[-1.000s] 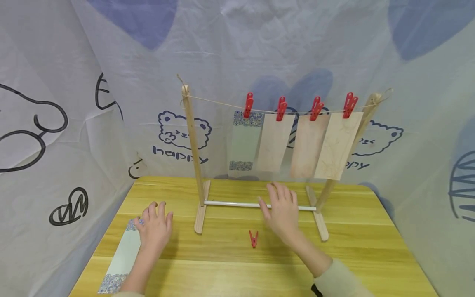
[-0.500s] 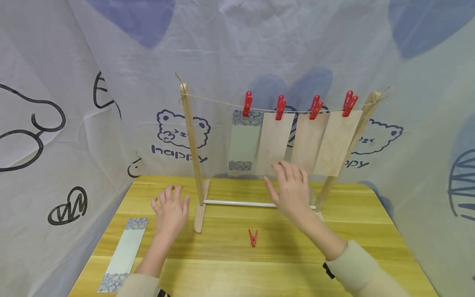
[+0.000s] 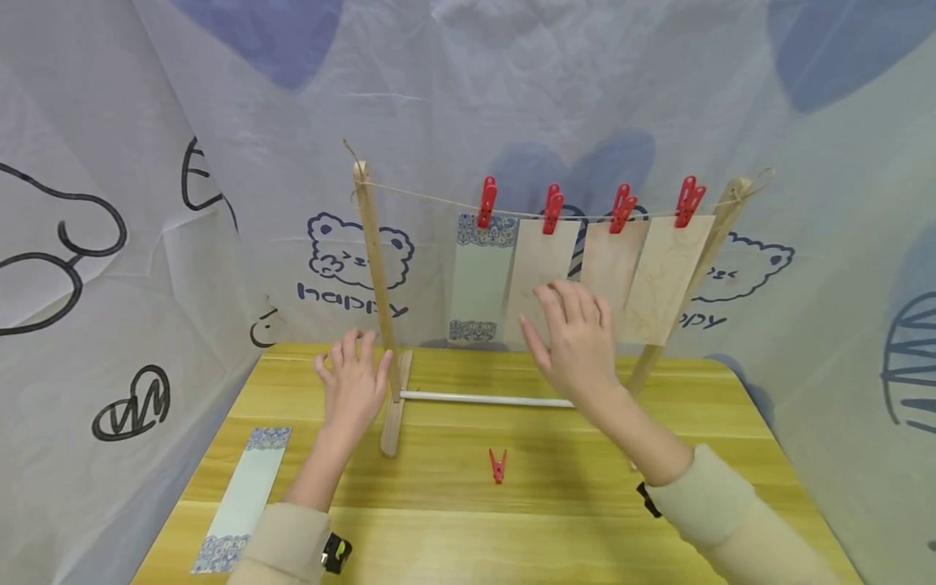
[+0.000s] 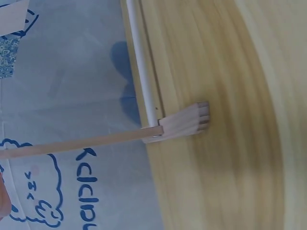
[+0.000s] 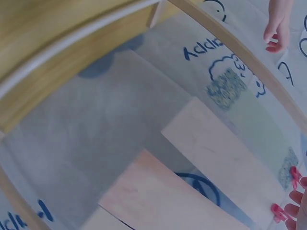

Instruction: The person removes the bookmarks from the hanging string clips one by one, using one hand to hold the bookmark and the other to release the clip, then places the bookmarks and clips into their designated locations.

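My left hand [image 3: 353, 386] hovers beside the left wooden post [image 3: 378, 284] with loosely bent fingers and nothing in it. My right hand [image 3: 581, 345] is raised before the hanging cards, fingers spread and holding nothing. A twine line [image 3: 431, 197] carries several cards pinned by red clothespins: a pale green card with blue patterned ends [image 3: 481, 276], a cream card [image 3: 539, 260], a pinkish card [image 3: 614, 252] and a pale yellow card [image 3: 669, 280]. The right hand partly covers the middle two. On the table lie a loose red clothespin [image 3: 498, 466] and another green patterned card [image 3: 243, 496].
Two wooden feet hold the posts, joined low down by a white rod [image 3: 486, 399]; the right foot is mostly behind my right arm. The right post [image 3: 720, 236] leans outward. Printed white cloth [image 3: 146, 122] surrounds the wooden table [image 3: 439, 544] at the back and sides.
Both hands have risen and moved forward. My left hand has moved right, away from the patterned card on the table to the left post; my right hand has come up before the hanging cards.
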Action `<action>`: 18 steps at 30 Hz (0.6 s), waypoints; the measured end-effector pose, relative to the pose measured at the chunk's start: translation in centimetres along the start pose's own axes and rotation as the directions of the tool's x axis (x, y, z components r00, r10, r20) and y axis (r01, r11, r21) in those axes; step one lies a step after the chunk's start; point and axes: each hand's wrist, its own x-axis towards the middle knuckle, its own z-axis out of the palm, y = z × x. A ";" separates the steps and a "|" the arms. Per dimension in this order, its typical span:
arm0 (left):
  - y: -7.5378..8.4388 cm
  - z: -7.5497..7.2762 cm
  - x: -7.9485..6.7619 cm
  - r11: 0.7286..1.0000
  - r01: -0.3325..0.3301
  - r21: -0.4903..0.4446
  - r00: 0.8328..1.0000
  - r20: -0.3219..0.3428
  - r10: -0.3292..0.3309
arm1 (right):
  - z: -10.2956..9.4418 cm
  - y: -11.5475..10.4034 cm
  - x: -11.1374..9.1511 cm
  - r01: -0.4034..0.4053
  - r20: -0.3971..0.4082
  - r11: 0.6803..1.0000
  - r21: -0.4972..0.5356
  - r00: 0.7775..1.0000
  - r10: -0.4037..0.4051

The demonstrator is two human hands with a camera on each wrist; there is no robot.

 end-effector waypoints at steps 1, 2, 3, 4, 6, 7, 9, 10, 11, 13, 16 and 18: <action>0.1 -0.1 0.2 1.000 -0.006 0.003 1.000 0.005 0.006 | -0.1 0.0 0.4 0.005 -0.010 1.000 0.000 1.000 -0.005; 0.3 -0.1 0.4 1.000 -0.012 0.006 1.000 0.010 0.012 | -0.2 -0.1 0.9 0.011 -0.021 1.000 -0.002 1.000 -0.011; 0.4 -0.1 0.6 1.000 -0.018 0.008 1.000 0.014 0.018 | -0.3 -0.1 1.3 0.015 -0.030 1.000 -0.002 0.999 -0.015; 0.5 -0.1 0.8 1.000 -0.026 0.007 1.000 0.015 0.026 | -0.5 -0.1 1.7 0.018 -0.038 1.000 -0.006 0.999 -0.018; 0.8 -0.2 1.1 0.999 -0.045 0.011 0.999 0.017 0.045 | -0.7 -0.1 2.5 0.021 -0.051 1.000 -0.014 0.998 -0.021; 0.9 -0.2 1.3 0.998 -0.057 0.010 0.998 0.013 0.056 | -0.8 -0.1 2.9 0.021 -0.054 1.000 -0.017 0.998 -0.022; 1.1 -0.2 1.7 0.997 -0.081 0.012 0.997 0.005 0.080 | -1.0 0.0 3.6 0.022 -0.063 0.999 -0.025 0.998 -0.023; 1.3 -0.2 1.9 0.996 -0.093 0.012 0.996 -0.001 0.093 | -1.0 0.1 4.0 0.023 -0.065 0.999 -0.031 0.998 -0.025; 1.4 -0.3 2.1 0.994 -0.104 0.018 0.995 -0.004 0.104 | -1.0 0.2 4.3 0.025 -0.069 0.999 -0.034 0.997 -0.027; 1.6 -0.3 2.4 0.992 -0.122 0.032 0.992 -0.015 0.123 | -1.0 0.3 4.7 0.030 -0.073 0.998 -0.046 0.997 -0.034; 1.9 -0.2 2.9 0.988 -0.147 0.051 0.989 -0.027 0.149 | -0.8 0.5 5.3 0.037 -0.074 0.997 -0.061 0.996 -0.041; 2.1 -0.1 3.2 0.985 -0.160 0.064 0.986 -0.031 0.162 | -0.6 0.7 5.6 0.039 -0.071 0.997 -0.069 0.996 -0.044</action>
